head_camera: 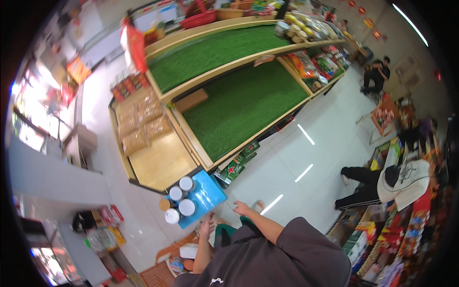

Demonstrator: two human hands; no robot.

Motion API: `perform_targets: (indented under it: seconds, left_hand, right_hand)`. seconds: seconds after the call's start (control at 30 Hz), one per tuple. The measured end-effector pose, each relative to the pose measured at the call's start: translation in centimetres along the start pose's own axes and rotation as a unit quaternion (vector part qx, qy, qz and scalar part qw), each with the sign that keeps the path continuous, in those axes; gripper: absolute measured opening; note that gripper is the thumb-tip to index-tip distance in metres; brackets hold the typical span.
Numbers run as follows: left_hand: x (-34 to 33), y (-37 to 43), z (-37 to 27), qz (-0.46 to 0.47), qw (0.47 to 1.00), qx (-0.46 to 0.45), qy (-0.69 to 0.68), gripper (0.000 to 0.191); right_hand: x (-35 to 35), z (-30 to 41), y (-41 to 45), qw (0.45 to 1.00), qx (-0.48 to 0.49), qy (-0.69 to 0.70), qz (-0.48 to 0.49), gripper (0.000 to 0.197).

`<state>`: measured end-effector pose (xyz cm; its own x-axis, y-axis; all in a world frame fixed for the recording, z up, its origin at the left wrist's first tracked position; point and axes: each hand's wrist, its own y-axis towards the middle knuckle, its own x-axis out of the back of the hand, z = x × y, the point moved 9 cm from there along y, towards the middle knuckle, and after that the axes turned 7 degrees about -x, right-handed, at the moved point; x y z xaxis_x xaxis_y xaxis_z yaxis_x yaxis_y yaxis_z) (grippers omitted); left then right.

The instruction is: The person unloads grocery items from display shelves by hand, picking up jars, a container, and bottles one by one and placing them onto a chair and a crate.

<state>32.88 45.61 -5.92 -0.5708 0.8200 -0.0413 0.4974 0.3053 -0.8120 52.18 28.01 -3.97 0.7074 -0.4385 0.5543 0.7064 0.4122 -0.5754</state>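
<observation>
My left hand point(206, 228) is beside the near edge of a glossy blue stand point(207, 190), fingers apart and nothing in it. My right hand point(242, 208) hangs over the floor to the right of the stand, its fingers partly curled; no object shows in it. At the left side of the stand several jars are grouped. Most have white lids, such as the front jar point(187, 207) and the far jar point(186, 183); one jar point(165, 205) has a tan lid.
Beyond the stand, a wooden display shelf point(211, 81) lined with artificial grass adjoins a bin with bagged goods point(134, 141). Green beer cartons point(235, 168) sit below. A person point(405, 181) bends at stocked shelves on the right; another person point(377, 73) sits farther back. A woven chair point(157, 274) is at lower left.
</observation>
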Motion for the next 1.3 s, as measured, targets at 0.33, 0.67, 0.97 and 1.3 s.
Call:
perform_targets:
  seconds: [0.33,0.67,0.97,1.3]
  left_hand:
    - [-7.5,-1.7,-3.2,0.023,0.973,0.024,0.230,0.033]
    - [-37.8,2.9,-12.3,0.269,0.741,-0.284,0.546,0.039]
    - [-57.3,-0.5,-14.1,0.406,0.674,-0.344,0.512,0.035]
    - [-50.4,12.5,-20.2,0.207,0.759,-0.304,0.538,0.034]
  right_hand:
    - [11.2,-22.5,-7.2,0.882,-0.301,0.358,-0.061,0.040]
    - [20.6,-39.3,-20.0,0.703,-0.347,0.565,-0.257,0.038]
    - [10.5,-45.6,-29.1,0.502,-0.391,0.691,-0.343,0.040]
    - [4.6,-47.2,-22.0,0.852,-0.301,0.268,-0.334,0.029]
